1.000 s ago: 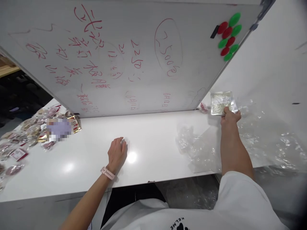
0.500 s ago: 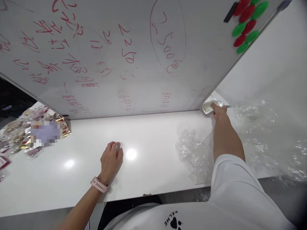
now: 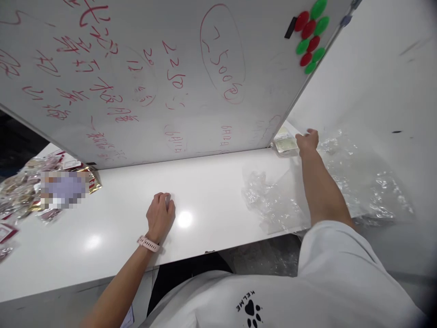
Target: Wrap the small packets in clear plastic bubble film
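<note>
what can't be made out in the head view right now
In head view:
Number of flat packets beside right hand: whiteboard hides part.
Left palm: back of left hand hides it.
Top red writing: cut by frame edge.
Bagged pile: pixelated patch covers some.
</note>
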{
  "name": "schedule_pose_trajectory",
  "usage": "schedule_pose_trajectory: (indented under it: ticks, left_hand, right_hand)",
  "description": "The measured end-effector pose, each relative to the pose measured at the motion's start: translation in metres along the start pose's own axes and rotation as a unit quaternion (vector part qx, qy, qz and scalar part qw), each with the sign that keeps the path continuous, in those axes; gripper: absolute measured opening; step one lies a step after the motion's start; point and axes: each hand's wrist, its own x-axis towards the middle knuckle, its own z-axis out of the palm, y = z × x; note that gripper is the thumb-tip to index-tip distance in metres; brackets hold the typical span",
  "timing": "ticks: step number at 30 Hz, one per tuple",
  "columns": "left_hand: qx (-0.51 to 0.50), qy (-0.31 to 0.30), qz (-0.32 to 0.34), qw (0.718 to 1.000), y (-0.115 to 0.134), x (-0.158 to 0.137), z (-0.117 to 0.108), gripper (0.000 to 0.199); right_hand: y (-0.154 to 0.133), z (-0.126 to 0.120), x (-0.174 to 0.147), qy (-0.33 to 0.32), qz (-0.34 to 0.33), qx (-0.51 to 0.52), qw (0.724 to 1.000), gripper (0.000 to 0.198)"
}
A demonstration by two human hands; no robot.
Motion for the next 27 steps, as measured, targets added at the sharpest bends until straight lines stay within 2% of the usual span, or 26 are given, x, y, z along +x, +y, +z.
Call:
schedule_pose_trajectory:
  ticks: [1,3,6,7,8,10,11,13,14,15,16,19,20,21,22,23,25,27]
  left_hand:
    - [-0.001,-0.003,0.001,1.000,0.000,0.000,0.000,0.032]
    - [-0.004,-0.007,0.002,1.000,-0.001,0.000,0.001,0.033]
    - [-0.015,-0.008,0.004,1.000,-0.001,-0.001,0.001,0.033]
    - [-0.022,-0.006,0.004,1.000,-0.001,-0.001,0.001,0.033]
    - [-0.031,-0.004,0.003,1.000,-0.001,-0.002,0.001,0.033]
    - [-0.058,-0.004,-0.008,0.998,0.000,-0.002,-0.001,0.033]
    - [-0.082,-0.008,-0.025,0.996,0.001,-0.002,-0.002,0.033]
    - [-0.173,-0.032,-0.085,0.981,0.002,-0.001,-0.008,0.034]
    - [-0.244,-0.052,-0.120,0.961,0.002,0.000,-0.013,0.035]
    - [-0.328,-0.080,-0.153,0.929,0.001,0.000,-0.020,0.039]
    - [-0.417,-0.116,-0.177,0.884,-0.001,-0.001,-0.029,0.046]
    - [-0.623,-0.214,-0.188,0.729,-0.018,-0.010,-0.062,0.071]
    - [-0.658,-0.228,-0.183,0.694,-0.027,-0.016,-0.074,0.078]
    - [-0.679,-0.231,-0.174,0.675,-0.038,-0.025,-0.085,0.083]
    - [-0.685,-0.222,-0.166,0.674,-0.048,-0.035,-0.095,0.083]
    - [-0.676,-0.209,-0.159,0.689,-0.058,-0.045,-0.103,0.082]
    - [-0.620,-0.189,-0.140,0.749,-0.072,-0.067,-0.112,0.087]
    - [-0.551,-0.183,-0.125,0.804,-0.080,-0.086,-0.114,0.097]
  right_hand:
    - [-0.005,-0.004,-0.014,-0.017,-0.004,0.018,1.000,0.044]
    - [-0.014,-0.005,-0.052,-0.099,-0.032,0.044,0.994,0.040]
    - [-0.031,0.002,-0.118,-0.250,-0.121,0.019,0.960,0.043]
    - [-0.040,0.004,-0.135,-0.265,-0.125,0.003,0.956,0.034]
    - [-0.051,0.006,-0.149,-0.257,-0.122,-0.004,0.959,0.024]
    - [-0.079,0.003,-0.168,-0.168,-0.123,0.026,0.978,0.016]
    - [-0.098,0.000,-0.176,-0.111,-0.146,0.059,0.981,0.018]
    - [-0.140,-0.007,-0.197,-0.016,-0.241,0.134,0.961,0.020]
    - [-0.163,-0.009,-0.212,0.010,-0.299,0.158,0.941,0.021]
    - [-0.186,-0.009,-0.232,0.016,-0.355,0.167,0.920,0.023]
    - [-0.208,-0.007,-0.254,0.003,-0.411,0.164,0.897,0.025]
    - [-0.256,0.016,-0.334,-0.091,-0.565,0.124,0.810,0.032]
    - [-0.266,0.027,-0.360,-0.115,-0.598,0.115,0.785,0.034]
    - [-0.271,0.039,-0.384,-0.131,-0.622,0.106,0.765,0.035]
    - [-0.273,0.051,-0.406,-0.142,-0.637,0.100,0.751,0.035]
    - [-0.273,0.062,-0.425,-0.150,-0.647,0.096,0.741,0.034]
    - [-0.264,0.079,-0.456,-0.169,-0.655,0.090,0.731,0.031]
    - [-0.250,0.085,-0.478,-0.203,-0.648,0.082,0.730,0.027]
